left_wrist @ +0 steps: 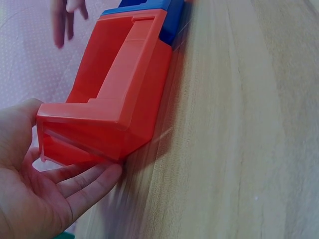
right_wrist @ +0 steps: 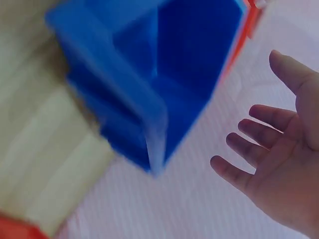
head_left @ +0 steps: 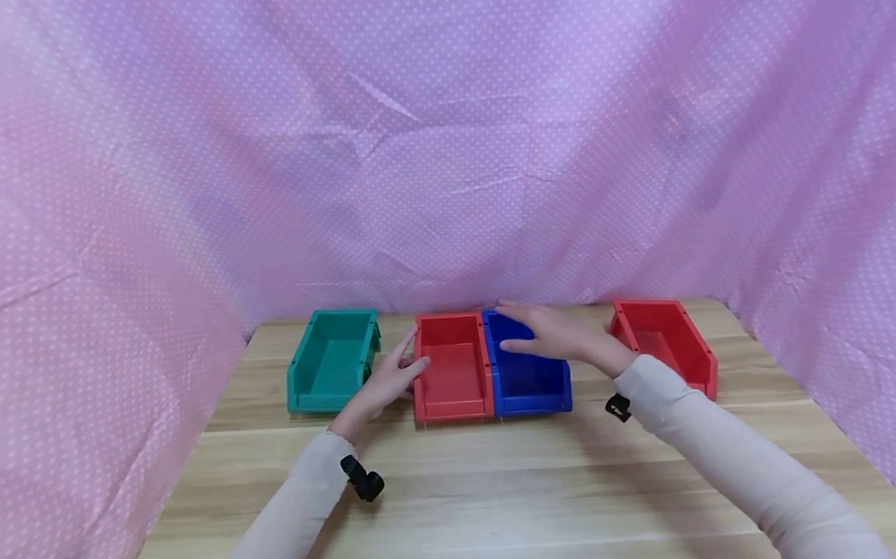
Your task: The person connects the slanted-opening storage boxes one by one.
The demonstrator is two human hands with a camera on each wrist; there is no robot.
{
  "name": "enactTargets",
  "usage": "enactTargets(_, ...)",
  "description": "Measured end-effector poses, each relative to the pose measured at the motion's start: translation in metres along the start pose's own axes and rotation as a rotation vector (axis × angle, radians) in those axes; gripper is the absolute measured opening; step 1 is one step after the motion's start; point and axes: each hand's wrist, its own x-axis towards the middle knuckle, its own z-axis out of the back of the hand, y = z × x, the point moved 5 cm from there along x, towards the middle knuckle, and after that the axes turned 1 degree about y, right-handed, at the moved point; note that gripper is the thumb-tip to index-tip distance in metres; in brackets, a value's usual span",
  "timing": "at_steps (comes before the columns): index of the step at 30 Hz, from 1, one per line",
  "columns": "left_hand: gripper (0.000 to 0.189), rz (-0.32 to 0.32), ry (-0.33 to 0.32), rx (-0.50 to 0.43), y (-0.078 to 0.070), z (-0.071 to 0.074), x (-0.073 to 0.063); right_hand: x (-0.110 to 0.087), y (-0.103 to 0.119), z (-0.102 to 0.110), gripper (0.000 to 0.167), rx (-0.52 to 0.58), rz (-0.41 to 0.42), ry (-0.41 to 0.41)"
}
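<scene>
In the head view, a red bin (head_left: pixel 452 371) and a blue bin (head_left: pixel 531 384) stand side by side on the table. My left hand (head_left: pixel 388 380) is at the red bin's left side, thumb over the rim. Seen from the left wrist, the left hand (left_wrist: pixel 45 184) holds the near side wall of the red bin (left_wrist: pixel 144 84), fingers against its outer face. My right hand (head_left: pixel 551 332) is above the blue bin. In the right wrist view the right hand (right_wrist: pixel 289 149) has spread fingers and holds nothing, apart from the blue bin (right_wrist: pixel 119 84).
A green bin (head_left: pixel 335 359) stands to the left of the pair, and another red bin (head_left: pixel 661 337) to the right, partly behind the right wrist. Pink dotted cloth (head_left: pixel 444 188) hangs behind and on both sides of the wooden table (head_left: pixel 465 495).
</scene>
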Motion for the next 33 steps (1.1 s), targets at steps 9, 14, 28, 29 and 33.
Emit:
enactTargets(9, 0.077, 0.001, -0.032, 0.031, 0.000, 0.003, 0.001, -0.050, -0.048, 0.057, 0.062, 0.033, -0.096, -0.116)
enactTargets(14, 0.076, 0.004, -0.013, 0.015, 0.001, 0.001, 0.001, -0.092, -0.088, 0.077, 0.060, 0.095, -0.181, -0.149)
enactTargets(28, 0.077, 0.016, -0.035, 0.031, 0.004, 0.002, 0.003, -0.173, -0.191, 0.078, 0.051, 0.163, -0.357, -0.216)
enactTargets(29, 0.077, 0.011, -0.033, 0.034, 0.004, 0.002, 0.003, -0.176, -0.196, 0.076, 0.051, 0.185, -0.373, -0.205)
enactTargets(33, 0.077, 0.019, -0.034, 0.019, 0.004, 0.001, 0.003, -0.185, -0.209, 0.066, 0.057, 0.342, -0.433, -0.154)
